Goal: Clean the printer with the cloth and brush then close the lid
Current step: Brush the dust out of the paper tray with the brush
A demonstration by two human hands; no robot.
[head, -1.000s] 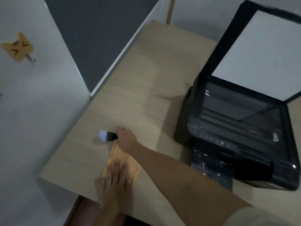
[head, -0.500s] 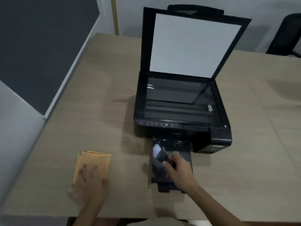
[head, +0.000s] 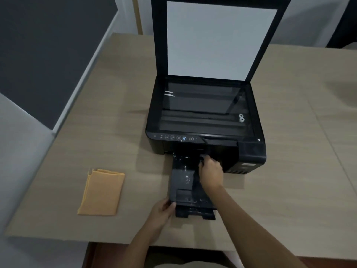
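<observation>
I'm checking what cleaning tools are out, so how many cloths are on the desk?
1. The orange cloth lies folded flat on the desk, left of the printer's output tray, untouched by either hand. None other shows.

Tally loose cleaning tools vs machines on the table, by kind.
Cloth: 1, orange, folded, left of the tray
Brush: 1, mostly hidden in the right hand
Printer: 1, lid up
Total: 3

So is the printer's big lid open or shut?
Open. The lid stands up at the back of the printer, its white underside facing us, and the scanner glass below is uncovered.
</observation>
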